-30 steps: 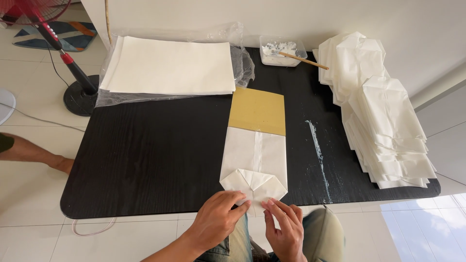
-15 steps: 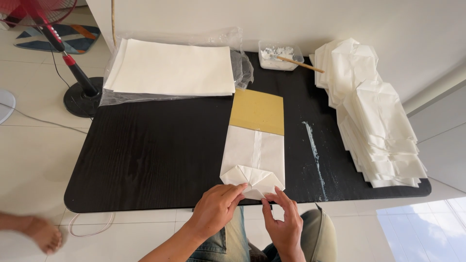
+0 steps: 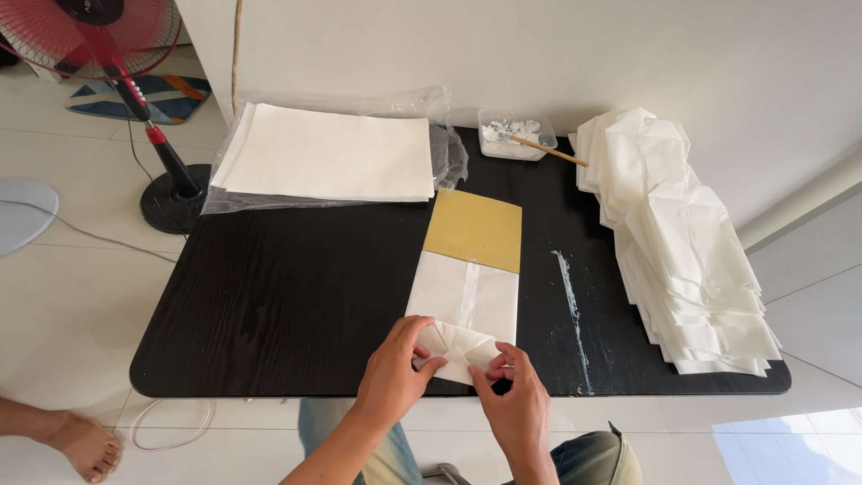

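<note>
A white paper bag (image 3: 467,296) lies flat on the black table (image 3: 287,305), wrapped around a yellow-brown card (image 3: 474,231) that sticks out at its far end. The bag's near end is folded into a diamond-shaped bottom (image 3: 458,348). My left hand (image 3: 393,373) presses on the left flap of that fold. My right hand (image 3: 514,400) pinches the right flap near the table's front edge.
A stack of white sheets (image 3: 332,153) lies on clear plastic at the back left. A small tub of white paste (image 3: 510,136) with a stick stands at the back. A pile of finished white bags (image 3: 682,242) fills the right side. A paste smear (image 3: 573,305) streaks the table. A red fan (image 3: 126,54) stands on the floor at the left, and another person's bare foot (image 3: 81,445) shows at the lower left.
Both my hands have shifted slightly on the folded bottom, working the flaps. The other person's foot has moved in at the lower left.
</note>
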